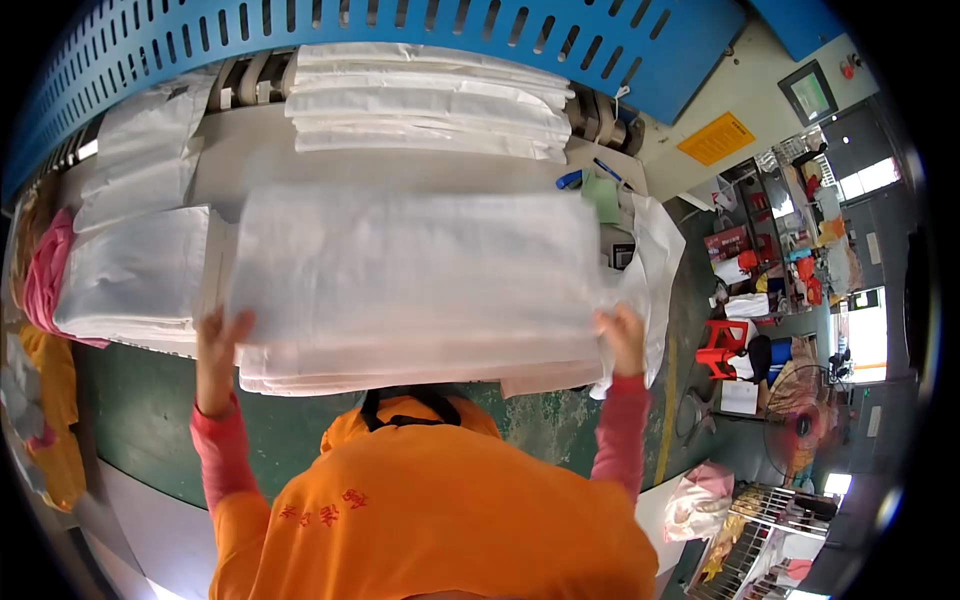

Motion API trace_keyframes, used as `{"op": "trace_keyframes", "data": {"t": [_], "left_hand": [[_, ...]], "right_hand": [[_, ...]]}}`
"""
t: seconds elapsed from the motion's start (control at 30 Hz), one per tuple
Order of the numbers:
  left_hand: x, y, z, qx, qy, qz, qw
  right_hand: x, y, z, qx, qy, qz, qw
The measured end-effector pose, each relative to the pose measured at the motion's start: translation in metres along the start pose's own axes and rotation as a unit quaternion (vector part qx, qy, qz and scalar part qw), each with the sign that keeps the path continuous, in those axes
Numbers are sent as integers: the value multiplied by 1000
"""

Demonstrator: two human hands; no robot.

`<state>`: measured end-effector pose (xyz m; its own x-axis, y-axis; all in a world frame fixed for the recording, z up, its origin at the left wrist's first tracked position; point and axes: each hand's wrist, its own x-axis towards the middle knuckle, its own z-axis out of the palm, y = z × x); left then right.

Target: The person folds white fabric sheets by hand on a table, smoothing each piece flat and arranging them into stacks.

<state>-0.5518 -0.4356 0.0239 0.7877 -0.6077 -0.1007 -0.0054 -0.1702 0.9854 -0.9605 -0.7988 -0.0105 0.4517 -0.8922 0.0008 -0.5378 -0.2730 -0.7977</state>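
A folded white cloth (415, 260) spans the space between my hands, its outline smeared by motion. My left hand (222, 345) is at its lower left corner, with the thumb over the edge. At the lower right corner my right hand (622, 338) pinches the cloth's edge. Beneath it lies a stack of folded cloths (420, 372), whose layered front edges show at the table's front. To the left, near my left hand, is another pile of folded white cloths (140, 270).
Folded white sheets (430, 105) hang over a roller below a blue slotted guard (450, 22). A blue marker (568, 180), a pen and green paper lie at the back right. Loose white fabric (655, 270) drapes off the right edge. Pink cloth (50, 280) sits far left.
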Motion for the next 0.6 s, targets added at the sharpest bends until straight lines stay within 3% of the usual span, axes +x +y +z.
{"op": "trace_keyframes", "data": {"t": [0.03, 0.07, 0.17, 0.27, 0.3, 0.37, 0.43, 0.5, 0.6], "left_hand": [[-13, -39, -3, -5, 27, -34, 999], [-23, -67, -17, 245, 1, -15, 969], [-38, -55, -5, 503, 1, -4, 864], [-3, -3, 28, 497, 44, 170, 850], [9, 15, 50, 488, 44, 235, 840], [31, 15, 92, 451, -39, 260, 853], [30, -7, 124, 524, -81, 247, 811], [28, -54, 112, 566, -97, 154, 804], [45, -61, 78, 634, -13, 68, 770]], "right_hand": [[-18, 22, 6, -68, -21, 18, 997], [-31, 29, 9, -117, -3, 14, 993], [-43, 18, 24, -257, 71, -35, 963], [0, -35, 47, -280, 120, -224, 926], [17, -59, 64, -248, 81, -256, 931], [25, -89, 108, -235, -22, -300, 924], [23, -89, 133, -266, -148, -327, 895], [25, -50, 126, -300, -149, -307, 891], [58, 7, 81, -410, -9, -190, 892]]}}
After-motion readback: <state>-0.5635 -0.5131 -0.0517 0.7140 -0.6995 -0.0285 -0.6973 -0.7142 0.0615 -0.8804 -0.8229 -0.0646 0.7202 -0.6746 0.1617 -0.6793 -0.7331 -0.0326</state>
